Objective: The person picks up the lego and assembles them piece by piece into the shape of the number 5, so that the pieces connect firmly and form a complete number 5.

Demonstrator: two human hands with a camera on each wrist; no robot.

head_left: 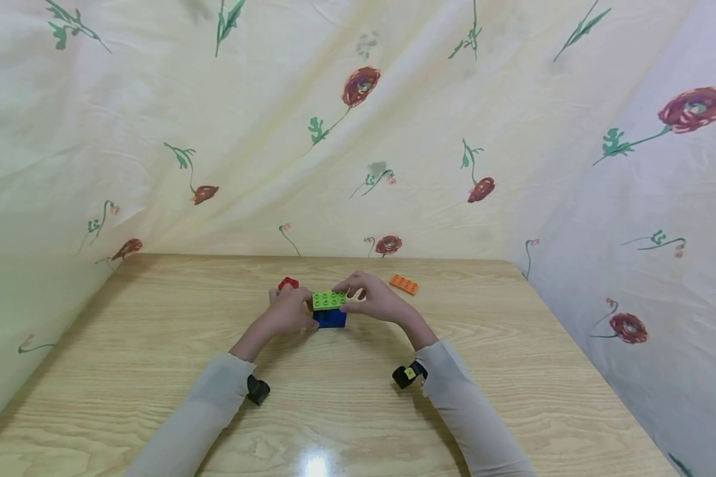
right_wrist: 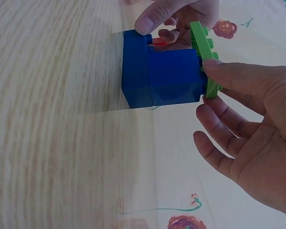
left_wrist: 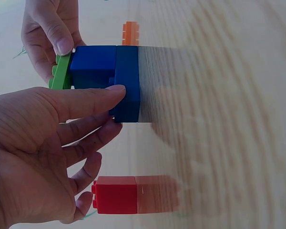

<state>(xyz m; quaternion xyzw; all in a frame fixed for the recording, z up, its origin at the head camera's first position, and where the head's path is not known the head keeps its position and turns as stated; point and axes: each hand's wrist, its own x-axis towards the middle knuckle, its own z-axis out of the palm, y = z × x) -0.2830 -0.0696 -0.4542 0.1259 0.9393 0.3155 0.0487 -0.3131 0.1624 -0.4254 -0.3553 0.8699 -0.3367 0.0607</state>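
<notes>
Lime-green brick (head_left: 328, 301) lies across the top of a small blue stack, its right end between the thumb and forefinger of the right hand. Reading from the left, a red brick (left_wrist: 117, 194) stands on the tabletop (head_left: 334, 411) just beyond the left hand (head_left: 288, 310), apart from the stack. That hand's fingers are closed to the width of the lower blue brick (left_wrist: 128, 102), gripping its left end with the thumb on one side and fingertips on the other; the ring and little fingers curl loosely off it. On the lower brick's right part sits the upper blue brick (right_wrist: 174, 76), leaving studs bare at the left. Above it, the green brick extends leftward over those studs, slightly tilted in the right wrist view, with a thin gap showing beneath it. At its right end, the right hand (head_left: 378, 299) has its fingers pinched to the brick's width, the other fingers bent and spread clear. Farther right and behind, an orange brick (head_left: 404, 284) lies studs up on the tabletop, well apart from the hand.
</notes>
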